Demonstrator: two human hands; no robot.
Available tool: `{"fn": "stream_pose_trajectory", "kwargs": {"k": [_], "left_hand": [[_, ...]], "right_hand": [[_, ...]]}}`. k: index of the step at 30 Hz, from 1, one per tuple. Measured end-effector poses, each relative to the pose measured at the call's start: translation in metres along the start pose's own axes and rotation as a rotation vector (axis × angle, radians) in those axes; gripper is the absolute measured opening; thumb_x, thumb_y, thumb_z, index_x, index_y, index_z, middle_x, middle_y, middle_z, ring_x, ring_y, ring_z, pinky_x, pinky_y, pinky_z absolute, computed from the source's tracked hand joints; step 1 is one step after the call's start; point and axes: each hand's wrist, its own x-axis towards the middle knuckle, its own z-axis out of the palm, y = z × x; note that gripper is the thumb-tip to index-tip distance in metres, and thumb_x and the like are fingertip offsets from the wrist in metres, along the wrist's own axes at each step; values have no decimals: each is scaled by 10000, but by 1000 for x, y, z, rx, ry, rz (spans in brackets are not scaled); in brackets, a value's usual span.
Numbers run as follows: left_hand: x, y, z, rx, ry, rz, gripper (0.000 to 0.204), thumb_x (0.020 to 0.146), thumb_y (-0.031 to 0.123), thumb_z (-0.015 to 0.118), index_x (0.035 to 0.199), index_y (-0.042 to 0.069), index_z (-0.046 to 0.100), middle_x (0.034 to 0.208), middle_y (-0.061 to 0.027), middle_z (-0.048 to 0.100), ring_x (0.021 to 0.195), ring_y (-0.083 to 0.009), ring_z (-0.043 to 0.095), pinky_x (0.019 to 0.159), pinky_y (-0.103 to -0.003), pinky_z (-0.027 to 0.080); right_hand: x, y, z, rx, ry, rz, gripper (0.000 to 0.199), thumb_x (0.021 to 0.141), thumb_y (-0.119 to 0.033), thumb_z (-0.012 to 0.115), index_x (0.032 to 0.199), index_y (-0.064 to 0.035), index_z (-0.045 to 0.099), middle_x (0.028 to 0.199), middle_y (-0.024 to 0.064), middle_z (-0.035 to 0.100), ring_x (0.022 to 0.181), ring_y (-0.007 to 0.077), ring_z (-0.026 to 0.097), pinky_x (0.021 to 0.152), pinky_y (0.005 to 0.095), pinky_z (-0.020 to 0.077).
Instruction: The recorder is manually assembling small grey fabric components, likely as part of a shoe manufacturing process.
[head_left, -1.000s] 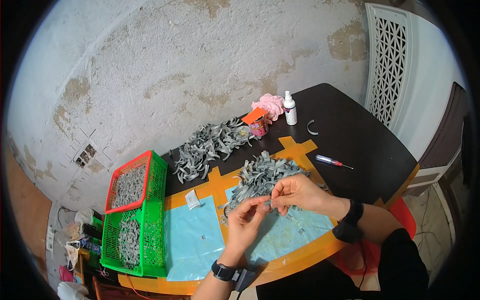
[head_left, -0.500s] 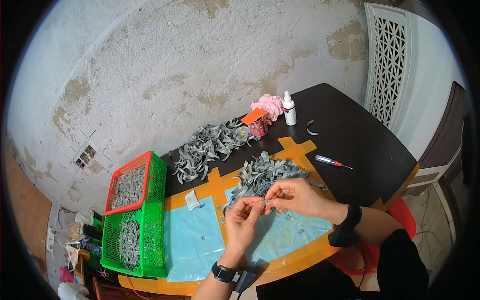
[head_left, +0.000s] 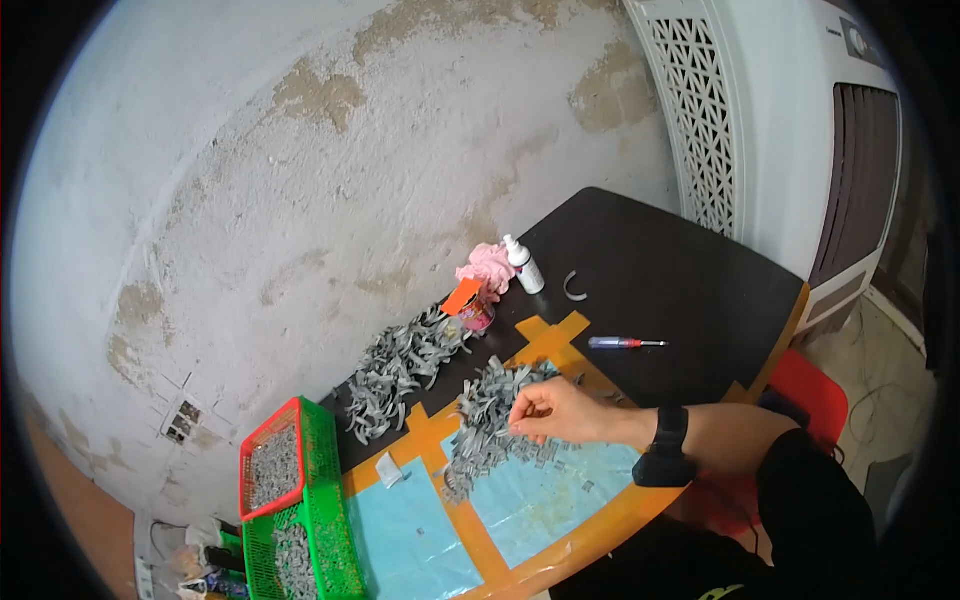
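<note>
My right hand [head_left: 556, 411] comes in from the right with a black watch [head_left: 667, 446] on its wrist. It rests on the right side of a pile of small grey pieces [head_left: 487, 412], and its fingers are curled together at the pile's edge. Whether a piece is pinched between them is hidden. The pile lies on the dark table [head_left: 680, 285], across orange tape and a light blue mat [head_left: 545, 500]. My left hand is out of sight.
A second grey pile [head_left: 400, 368] lies nearer the wall. Red [head_left: 262, 440] and green [head_left: 335, 500] baskets of grey parts sit at the left. A white bottle [head_left: 524, 265], pink cloth [head_left: 485, 266], an orange-lidded jar [head_left: 470, 306] and a screwdriver [head_left: 622, 343] lie behind. A white cooler [head_left: 790, 130] stands at the right.
Both hands were together over the mat working a small piece. Now my left hand has left the view and my right hand has gone to the grey pile.
</note>
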Motion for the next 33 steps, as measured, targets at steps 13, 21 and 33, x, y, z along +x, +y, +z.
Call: {"fn": "stream_pose_trajectory", "kwargs": {"k": [13, 21, 33], "left_hand": [[172, 126, 9, 945, 416, -257, 35, 821, 30, 627, 854, 20, 627, 894, -119, 630, 850, -175, 598, 771, -305, 474], [206, 101, -108, 778, 661, -338, 203, 878, 60, 622, 1068, -7, 601, 947, -76, 654, 828, -138, 624, 768, -264, 507], [196, 97, -130, 472, 817, -209, 106, 884, 39, 607, 987, 15, 615, 856, -51, 652, 782, -125, 638, 723, -237, 529]], "right_hand": [[2, -6, 18, 47, -116, -10, 130, 847, -103, 660, 860, 10, 598, 766, 37, 626, 635, 78, 595, 544, 230, 490], [0, -6, 14, 55, -174, 44, 133, 864, -109, 648, 901, 9, 598, 783, 47, 629, 656, 97, 598, 583, 229, 495], [-32, -95, 29, 314, -329, -693, 186, 890, -121, 572, 742, -10, 551, 803, 96, 584, 723, 230, 558, 738, 356, 455]]}}
